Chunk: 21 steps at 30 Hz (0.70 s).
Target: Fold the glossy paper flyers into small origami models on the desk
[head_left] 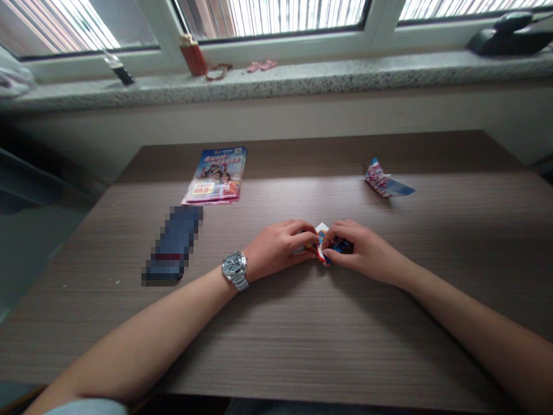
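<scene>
Both of my hands meet over a small piece of folded, colourful printed paper (322,253) near the middle of the table. From the left, my left hand (285,242) pinches the paper's edge between thumb and fingers; a metal watch (234,264) is on that wrist. On the other side, my right hand (354,248) grips the paper, its fingertips close to those of the left. A white corner sticks up between the hands, while much of the paper is hidden by my fingers. Farther back on the right lies another folded paper figure (382,181) with pointed ends.
A stack of printed flyers (220,173) lies at the back left of the wooden table (276,340). Nearer me is a dark, pixelated flat object (175,245). The stone windowsill (302,80) holds a red case (194,57), pink items (261,65) and a black device (510,37).
</scene>
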Tool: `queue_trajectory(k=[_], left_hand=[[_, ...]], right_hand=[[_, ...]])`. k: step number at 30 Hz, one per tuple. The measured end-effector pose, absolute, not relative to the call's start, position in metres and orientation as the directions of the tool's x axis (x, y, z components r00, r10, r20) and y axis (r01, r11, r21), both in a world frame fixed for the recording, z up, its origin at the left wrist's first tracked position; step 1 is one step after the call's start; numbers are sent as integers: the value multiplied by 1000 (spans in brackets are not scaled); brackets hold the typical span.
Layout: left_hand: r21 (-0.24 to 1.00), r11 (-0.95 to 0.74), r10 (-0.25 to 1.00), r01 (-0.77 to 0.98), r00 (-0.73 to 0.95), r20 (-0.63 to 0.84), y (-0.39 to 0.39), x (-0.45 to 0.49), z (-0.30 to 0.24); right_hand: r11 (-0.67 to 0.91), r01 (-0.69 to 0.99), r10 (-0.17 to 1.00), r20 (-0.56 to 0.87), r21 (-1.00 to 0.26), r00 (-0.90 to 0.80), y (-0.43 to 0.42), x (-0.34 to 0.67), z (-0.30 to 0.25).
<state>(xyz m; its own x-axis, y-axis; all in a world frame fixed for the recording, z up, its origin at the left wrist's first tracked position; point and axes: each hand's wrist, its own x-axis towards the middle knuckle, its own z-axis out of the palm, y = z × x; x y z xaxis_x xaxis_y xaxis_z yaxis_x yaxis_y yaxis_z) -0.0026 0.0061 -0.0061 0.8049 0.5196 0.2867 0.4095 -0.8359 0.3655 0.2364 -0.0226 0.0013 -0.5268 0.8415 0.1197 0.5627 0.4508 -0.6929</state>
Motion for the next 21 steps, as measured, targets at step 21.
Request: queue_trajectory(k=[21], left_hand=[[382, -827, 525, 412, 809, 265, 5, -3, -5]], right_hand=[[762, 412, 601, 309, -499, -737, -22, 260, 0]])
